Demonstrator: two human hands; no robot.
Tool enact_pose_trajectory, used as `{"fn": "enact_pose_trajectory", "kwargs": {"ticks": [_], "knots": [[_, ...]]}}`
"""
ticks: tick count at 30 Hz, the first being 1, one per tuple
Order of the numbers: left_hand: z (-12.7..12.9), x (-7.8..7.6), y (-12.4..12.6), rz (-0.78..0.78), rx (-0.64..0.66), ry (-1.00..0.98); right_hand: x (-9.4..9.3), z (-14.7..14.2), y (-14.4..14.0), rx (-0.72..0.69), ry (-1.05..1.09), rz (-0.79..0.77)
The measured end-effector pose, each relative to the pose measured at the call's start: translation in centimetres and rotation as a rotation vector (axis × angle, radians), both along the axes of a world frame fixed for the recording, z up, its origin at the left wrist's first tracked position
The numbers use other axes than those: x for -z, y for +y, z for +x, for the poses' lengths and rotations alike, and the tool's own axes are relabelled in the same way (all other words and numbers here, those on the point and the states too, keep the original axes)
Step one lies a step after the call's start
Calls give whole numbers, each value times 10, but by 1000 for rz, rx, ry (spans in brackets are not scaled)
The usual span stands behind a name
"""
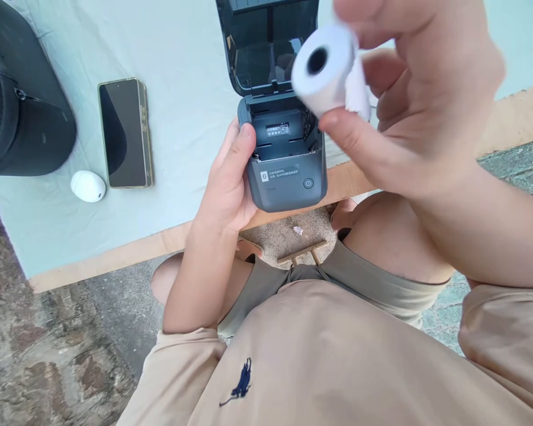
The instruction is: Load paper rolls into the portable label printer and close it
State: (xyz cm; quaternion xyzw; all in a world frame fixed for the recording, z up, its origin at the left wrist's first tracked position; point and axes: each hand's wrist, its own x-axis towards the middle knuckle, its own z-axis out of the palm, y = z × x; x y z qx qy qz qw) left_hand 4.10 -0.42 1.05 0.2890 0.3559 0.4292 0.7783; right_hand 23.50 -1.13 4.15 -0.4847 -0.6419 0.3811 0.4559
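Note:
A dark grey label printer (286, 180) is gripped by my left hand (231, 174), its thumb on the left rim of the body. The printer's dark see-through lid (270, 50) stands raised, and no roll lies in its bay. Up and to the right, my right hand (426, 89) pinches a small white paper roll (322, 77) between thumb and fingers. The roll's dark core hole faces me, and a loose torn end hangs at its right side. It overlaps the lid's right edge in view; whether they touch I cannot tell.
On the pale cloth-covered table (182, 118) lie a phone (124, 136) and a white earbud case (87, 186). A black zipped bag (22, 94) stands at the far left. The table's wooden edge (115, 260) runs below the printer. A paper scrap (298, 231) rests on the ground.

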Motion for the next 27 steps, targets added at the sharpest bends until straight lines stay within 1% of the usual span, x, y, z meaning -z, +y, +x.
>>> {"fn": "enact_pose_trajectory", "kwargs": {"ticks": [2, 3, 4, 6, 8, 10, 12, 15, 18, 19, 21, 24, 27], "knots": [[1, 1, -1, 0, -15, 34, 3, -2, 2, -34, -246, 230], [1, 0, -2, 4, -30, 66, 3, -4, 4, -39, -350, 313], [2, 0, -2, 11, -39, 95, 3, -6, 6, -43, -410, 328], [3, -1, -3, 29, -42, 130, 1, -10, 9, -41, -546, 308], [3, -1, -3, 56, -33, 116, -1, -14, 12, -33, -684, 272], [3, 0, -4, 89, -35, 80, -2, -14, 13, -32, -747, 213], [3, 2, -4, 109, -32, 47, 0, -14, 15, -45, -718, 210], [4, 2, -4, 98, -33, 23, 3, -11, 16, -69, -630, 270], [7, -3, -5, 81, -68, 32, 2, -11, 15, -4, -669, 312], [8, -5, -6, 75, -70, 37, 1, -11, 14, 14, -686, 350], [10, -10, -7, 48, -63, 56, 3, -13, 13, -25, -682, 451], [9, -12, -8, 28, -71, 75, 15, -16, 10, -141, -628, 562], [8, -10, -8, 59, -87, 85, 27, -17, 7, -150, -474, 664]]}}
